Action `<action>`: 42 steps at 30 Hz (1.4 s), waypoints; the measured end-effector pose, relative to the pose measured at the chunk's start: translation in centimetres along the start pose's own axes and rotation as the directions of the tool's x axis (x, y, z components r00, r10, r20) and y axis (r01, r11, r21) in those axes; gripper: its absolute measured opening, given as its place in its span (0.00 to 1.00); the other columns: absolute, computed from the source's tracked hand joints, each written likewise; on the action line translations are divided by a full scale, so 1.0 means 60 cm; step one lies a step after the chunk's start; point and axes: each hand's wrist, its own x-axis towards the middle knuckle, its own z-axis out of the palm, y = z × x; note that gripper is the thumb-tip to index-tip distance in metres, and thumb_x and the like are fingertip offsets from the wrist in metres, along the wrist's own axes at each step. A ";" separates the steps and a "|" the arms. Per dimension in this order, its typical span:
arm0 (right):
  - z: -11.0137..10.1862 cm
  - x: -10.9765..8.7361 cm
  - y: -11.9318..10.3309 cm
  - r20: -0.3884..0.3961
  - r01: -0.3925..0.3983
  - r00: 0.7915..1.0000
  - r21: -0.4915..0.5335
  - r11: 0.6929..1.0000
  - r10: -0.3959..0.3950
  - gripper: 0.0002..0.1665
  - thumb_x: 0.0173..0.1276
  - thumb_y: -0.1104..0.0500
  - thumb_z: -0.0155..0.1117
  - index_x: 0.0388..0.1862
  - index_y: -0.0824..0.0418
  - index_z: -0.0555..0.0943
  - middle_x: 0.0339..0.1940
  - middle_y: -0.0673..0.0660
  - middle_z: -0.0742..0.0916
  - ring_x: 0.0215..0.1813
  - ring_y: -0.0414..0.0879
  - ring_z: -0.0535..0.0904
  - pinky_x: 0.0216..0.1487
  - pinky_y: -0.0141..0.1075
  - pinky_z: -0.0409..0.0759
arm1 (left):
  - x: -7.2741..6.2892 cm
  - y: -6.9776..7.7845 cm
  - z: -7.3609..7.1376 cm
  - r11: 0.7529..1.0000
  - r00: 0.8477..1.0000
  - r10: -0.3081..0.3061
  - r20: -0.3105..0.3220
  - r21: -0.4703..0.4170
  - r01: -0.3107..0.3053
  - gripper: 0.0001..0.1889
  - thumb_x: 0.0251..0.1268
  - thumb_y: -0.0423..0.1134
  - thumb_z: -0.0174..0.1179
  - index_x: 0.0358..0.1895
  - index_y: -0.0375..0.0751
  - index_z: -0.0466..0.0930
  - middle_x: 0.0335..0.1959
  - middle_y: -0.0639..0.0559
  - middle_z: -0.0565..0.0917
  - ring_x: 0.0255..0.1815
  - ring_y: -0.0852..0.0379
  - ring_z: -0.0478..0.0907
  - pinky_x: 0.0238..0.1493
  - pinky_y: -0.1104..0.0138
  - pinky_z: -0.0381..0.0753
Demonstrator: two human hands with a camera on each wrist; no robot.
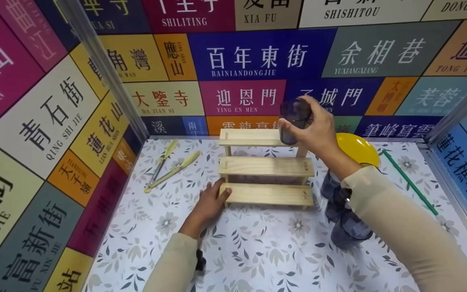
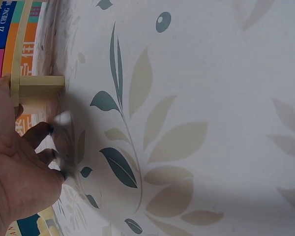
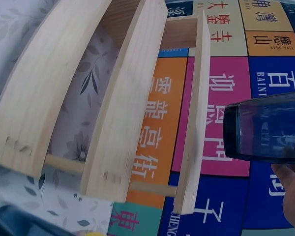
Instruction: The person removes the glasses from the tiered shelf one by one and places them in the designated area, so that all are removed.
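A three-tier wooden display stand (image 1: 266,166) stands on the flower-patterned tabletop, its steps rising toward the back wall. My right hand (image 1: 318,125) grips a dark blue clear drinking glass (image 1: 294,121) around its side, above the right part of the top step. In the right wrist view that glass (image 3: 265,128) has its base toward the stand, with a gap between them. At the left end of the bottom step, my left hand (image 1: 211,202) holds the stand, thumb over the step. The left wrist view shows this hand (image 2: 24,167) beside the step's end (image 2: 42,83), other fingers loosely bent near the tabletop.
Several more dark blue glasses (image 1: 351,231) stand right of the stand, partly behind my right forearm. A yellow plate (image 1: 357,147) lies behind them, and a thin green stick (image 1: 410,182) farther right. Yellow-handled tongs (image 1: 172,170) lie spread at the left. Sign-covered walls (image 1: 258,52) enclose the table.
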 end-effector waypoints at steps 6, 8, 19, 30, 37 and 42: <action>-0.039 -0.026 0.015 -0.005 0.020 1.000 -0.008 1.000 -0.020 0.47 0.65 0.39 0.86 0.77 0.54 0.78 0.62 0.58 0.91 0.57 0.50 0.87 0.56 0.27 0.80 | 0.000 0.000 -0.001 1.000 1.000 0.008 0.004 0.001 -0.008 0.38 0.87 0.70 0.46 0.90 0.60 0.59 0.92 0.35 0.55 0.95 0.32 0.39 0.90 0.31 0.41; -0.052 -0.036 0.019 -0.006 0.033 0.999 -0.002 0.999 -0.033 0.46 0.66 0.41 0.86 0.77 0.55 0.78 0.60 0.59 0.91 0.54 0.49 0.87 0.51 0.21 0.77 | 0.001 0.000 -0.002 1.000 1.000 0.026 0.001 0.008 -0.026 0.38 0.87 0.69 0.47 0.90 0.57 0.60 0.91 0.33 0.57 0.94 0.28 0.41 0.88 0.27 0.43; -0.112 -0.082 0.024 -0.001 0.052 0.999 0.007 0.999 -0.052 0.43 0.67 0.48 0.86 0.77 0.57 0.79 0.61 0.58 0.91 0.61 0.49 0.89 0.55 0.13 0.78 | 0.002 -0.005 -0.001 1.000 1.000 0.009 0.003 0.020 -0.009 0.37 0.88 0.67 0.47 0.90 0.57 0.60 0.91 0.33 0.57 0.93 0.26 0.40 0.86 0.26 0.46; -0.165 -0.129 0.045 -0.032 0.051 0.998 -0.037 0.998 -0.052 0.42 0.63 0.52 0.90 0.74 0.57 0.81 0.58 0.59 0.92 0.56 0.23 0.84 0.53 0.14 0.80 | 0.003 -0.003 -0.001 0.999 0.999 0.036 0.007 0.022 -0.036 0.37 0.89 0.66 0.47 0.90 0.55 0.61 0.90 0.34 0.59 0.94 0.30 0.42 0.88 0.29 0.43; -0.195 -0.171 0.055 -0.049 0.017 0.999 -0.073 0.997 -0.021 0.43 0.61 0.54 0.90 0.74 0.58 0.81 0.58 0.62 0.92 0.53 0.23 0.84 0.51 0.12 0.78 | 0.004 -0.005 -0.002 0.999 0.999 0.045 0.012 0.011 -0.045 0.36 0.89 0.65 0.47 0.90 0.56 0.60 0.91 0.33 0.58 0.94 0.28 0.41 0.87 0.27 0.43; -0.217 -0.206 0.065 -0.042 -0.012 0.999 -0.120 0.993 0.007 0.46 0.60 0.54 0.91 0.76 0.54 0.81 0.58 0.63 0.92 0.51 0.22 0.81 0.50 0.11 0.74 | 0.008 -0.008 0.000 0.996 0.996 0.086 0.015 0.035 -0.086 0.36 0.90 0.63 0.47 0.90 0.52 0.60 0.89 0.32 0.62 0.93 0.27 0.43 0.88 0.28 0.42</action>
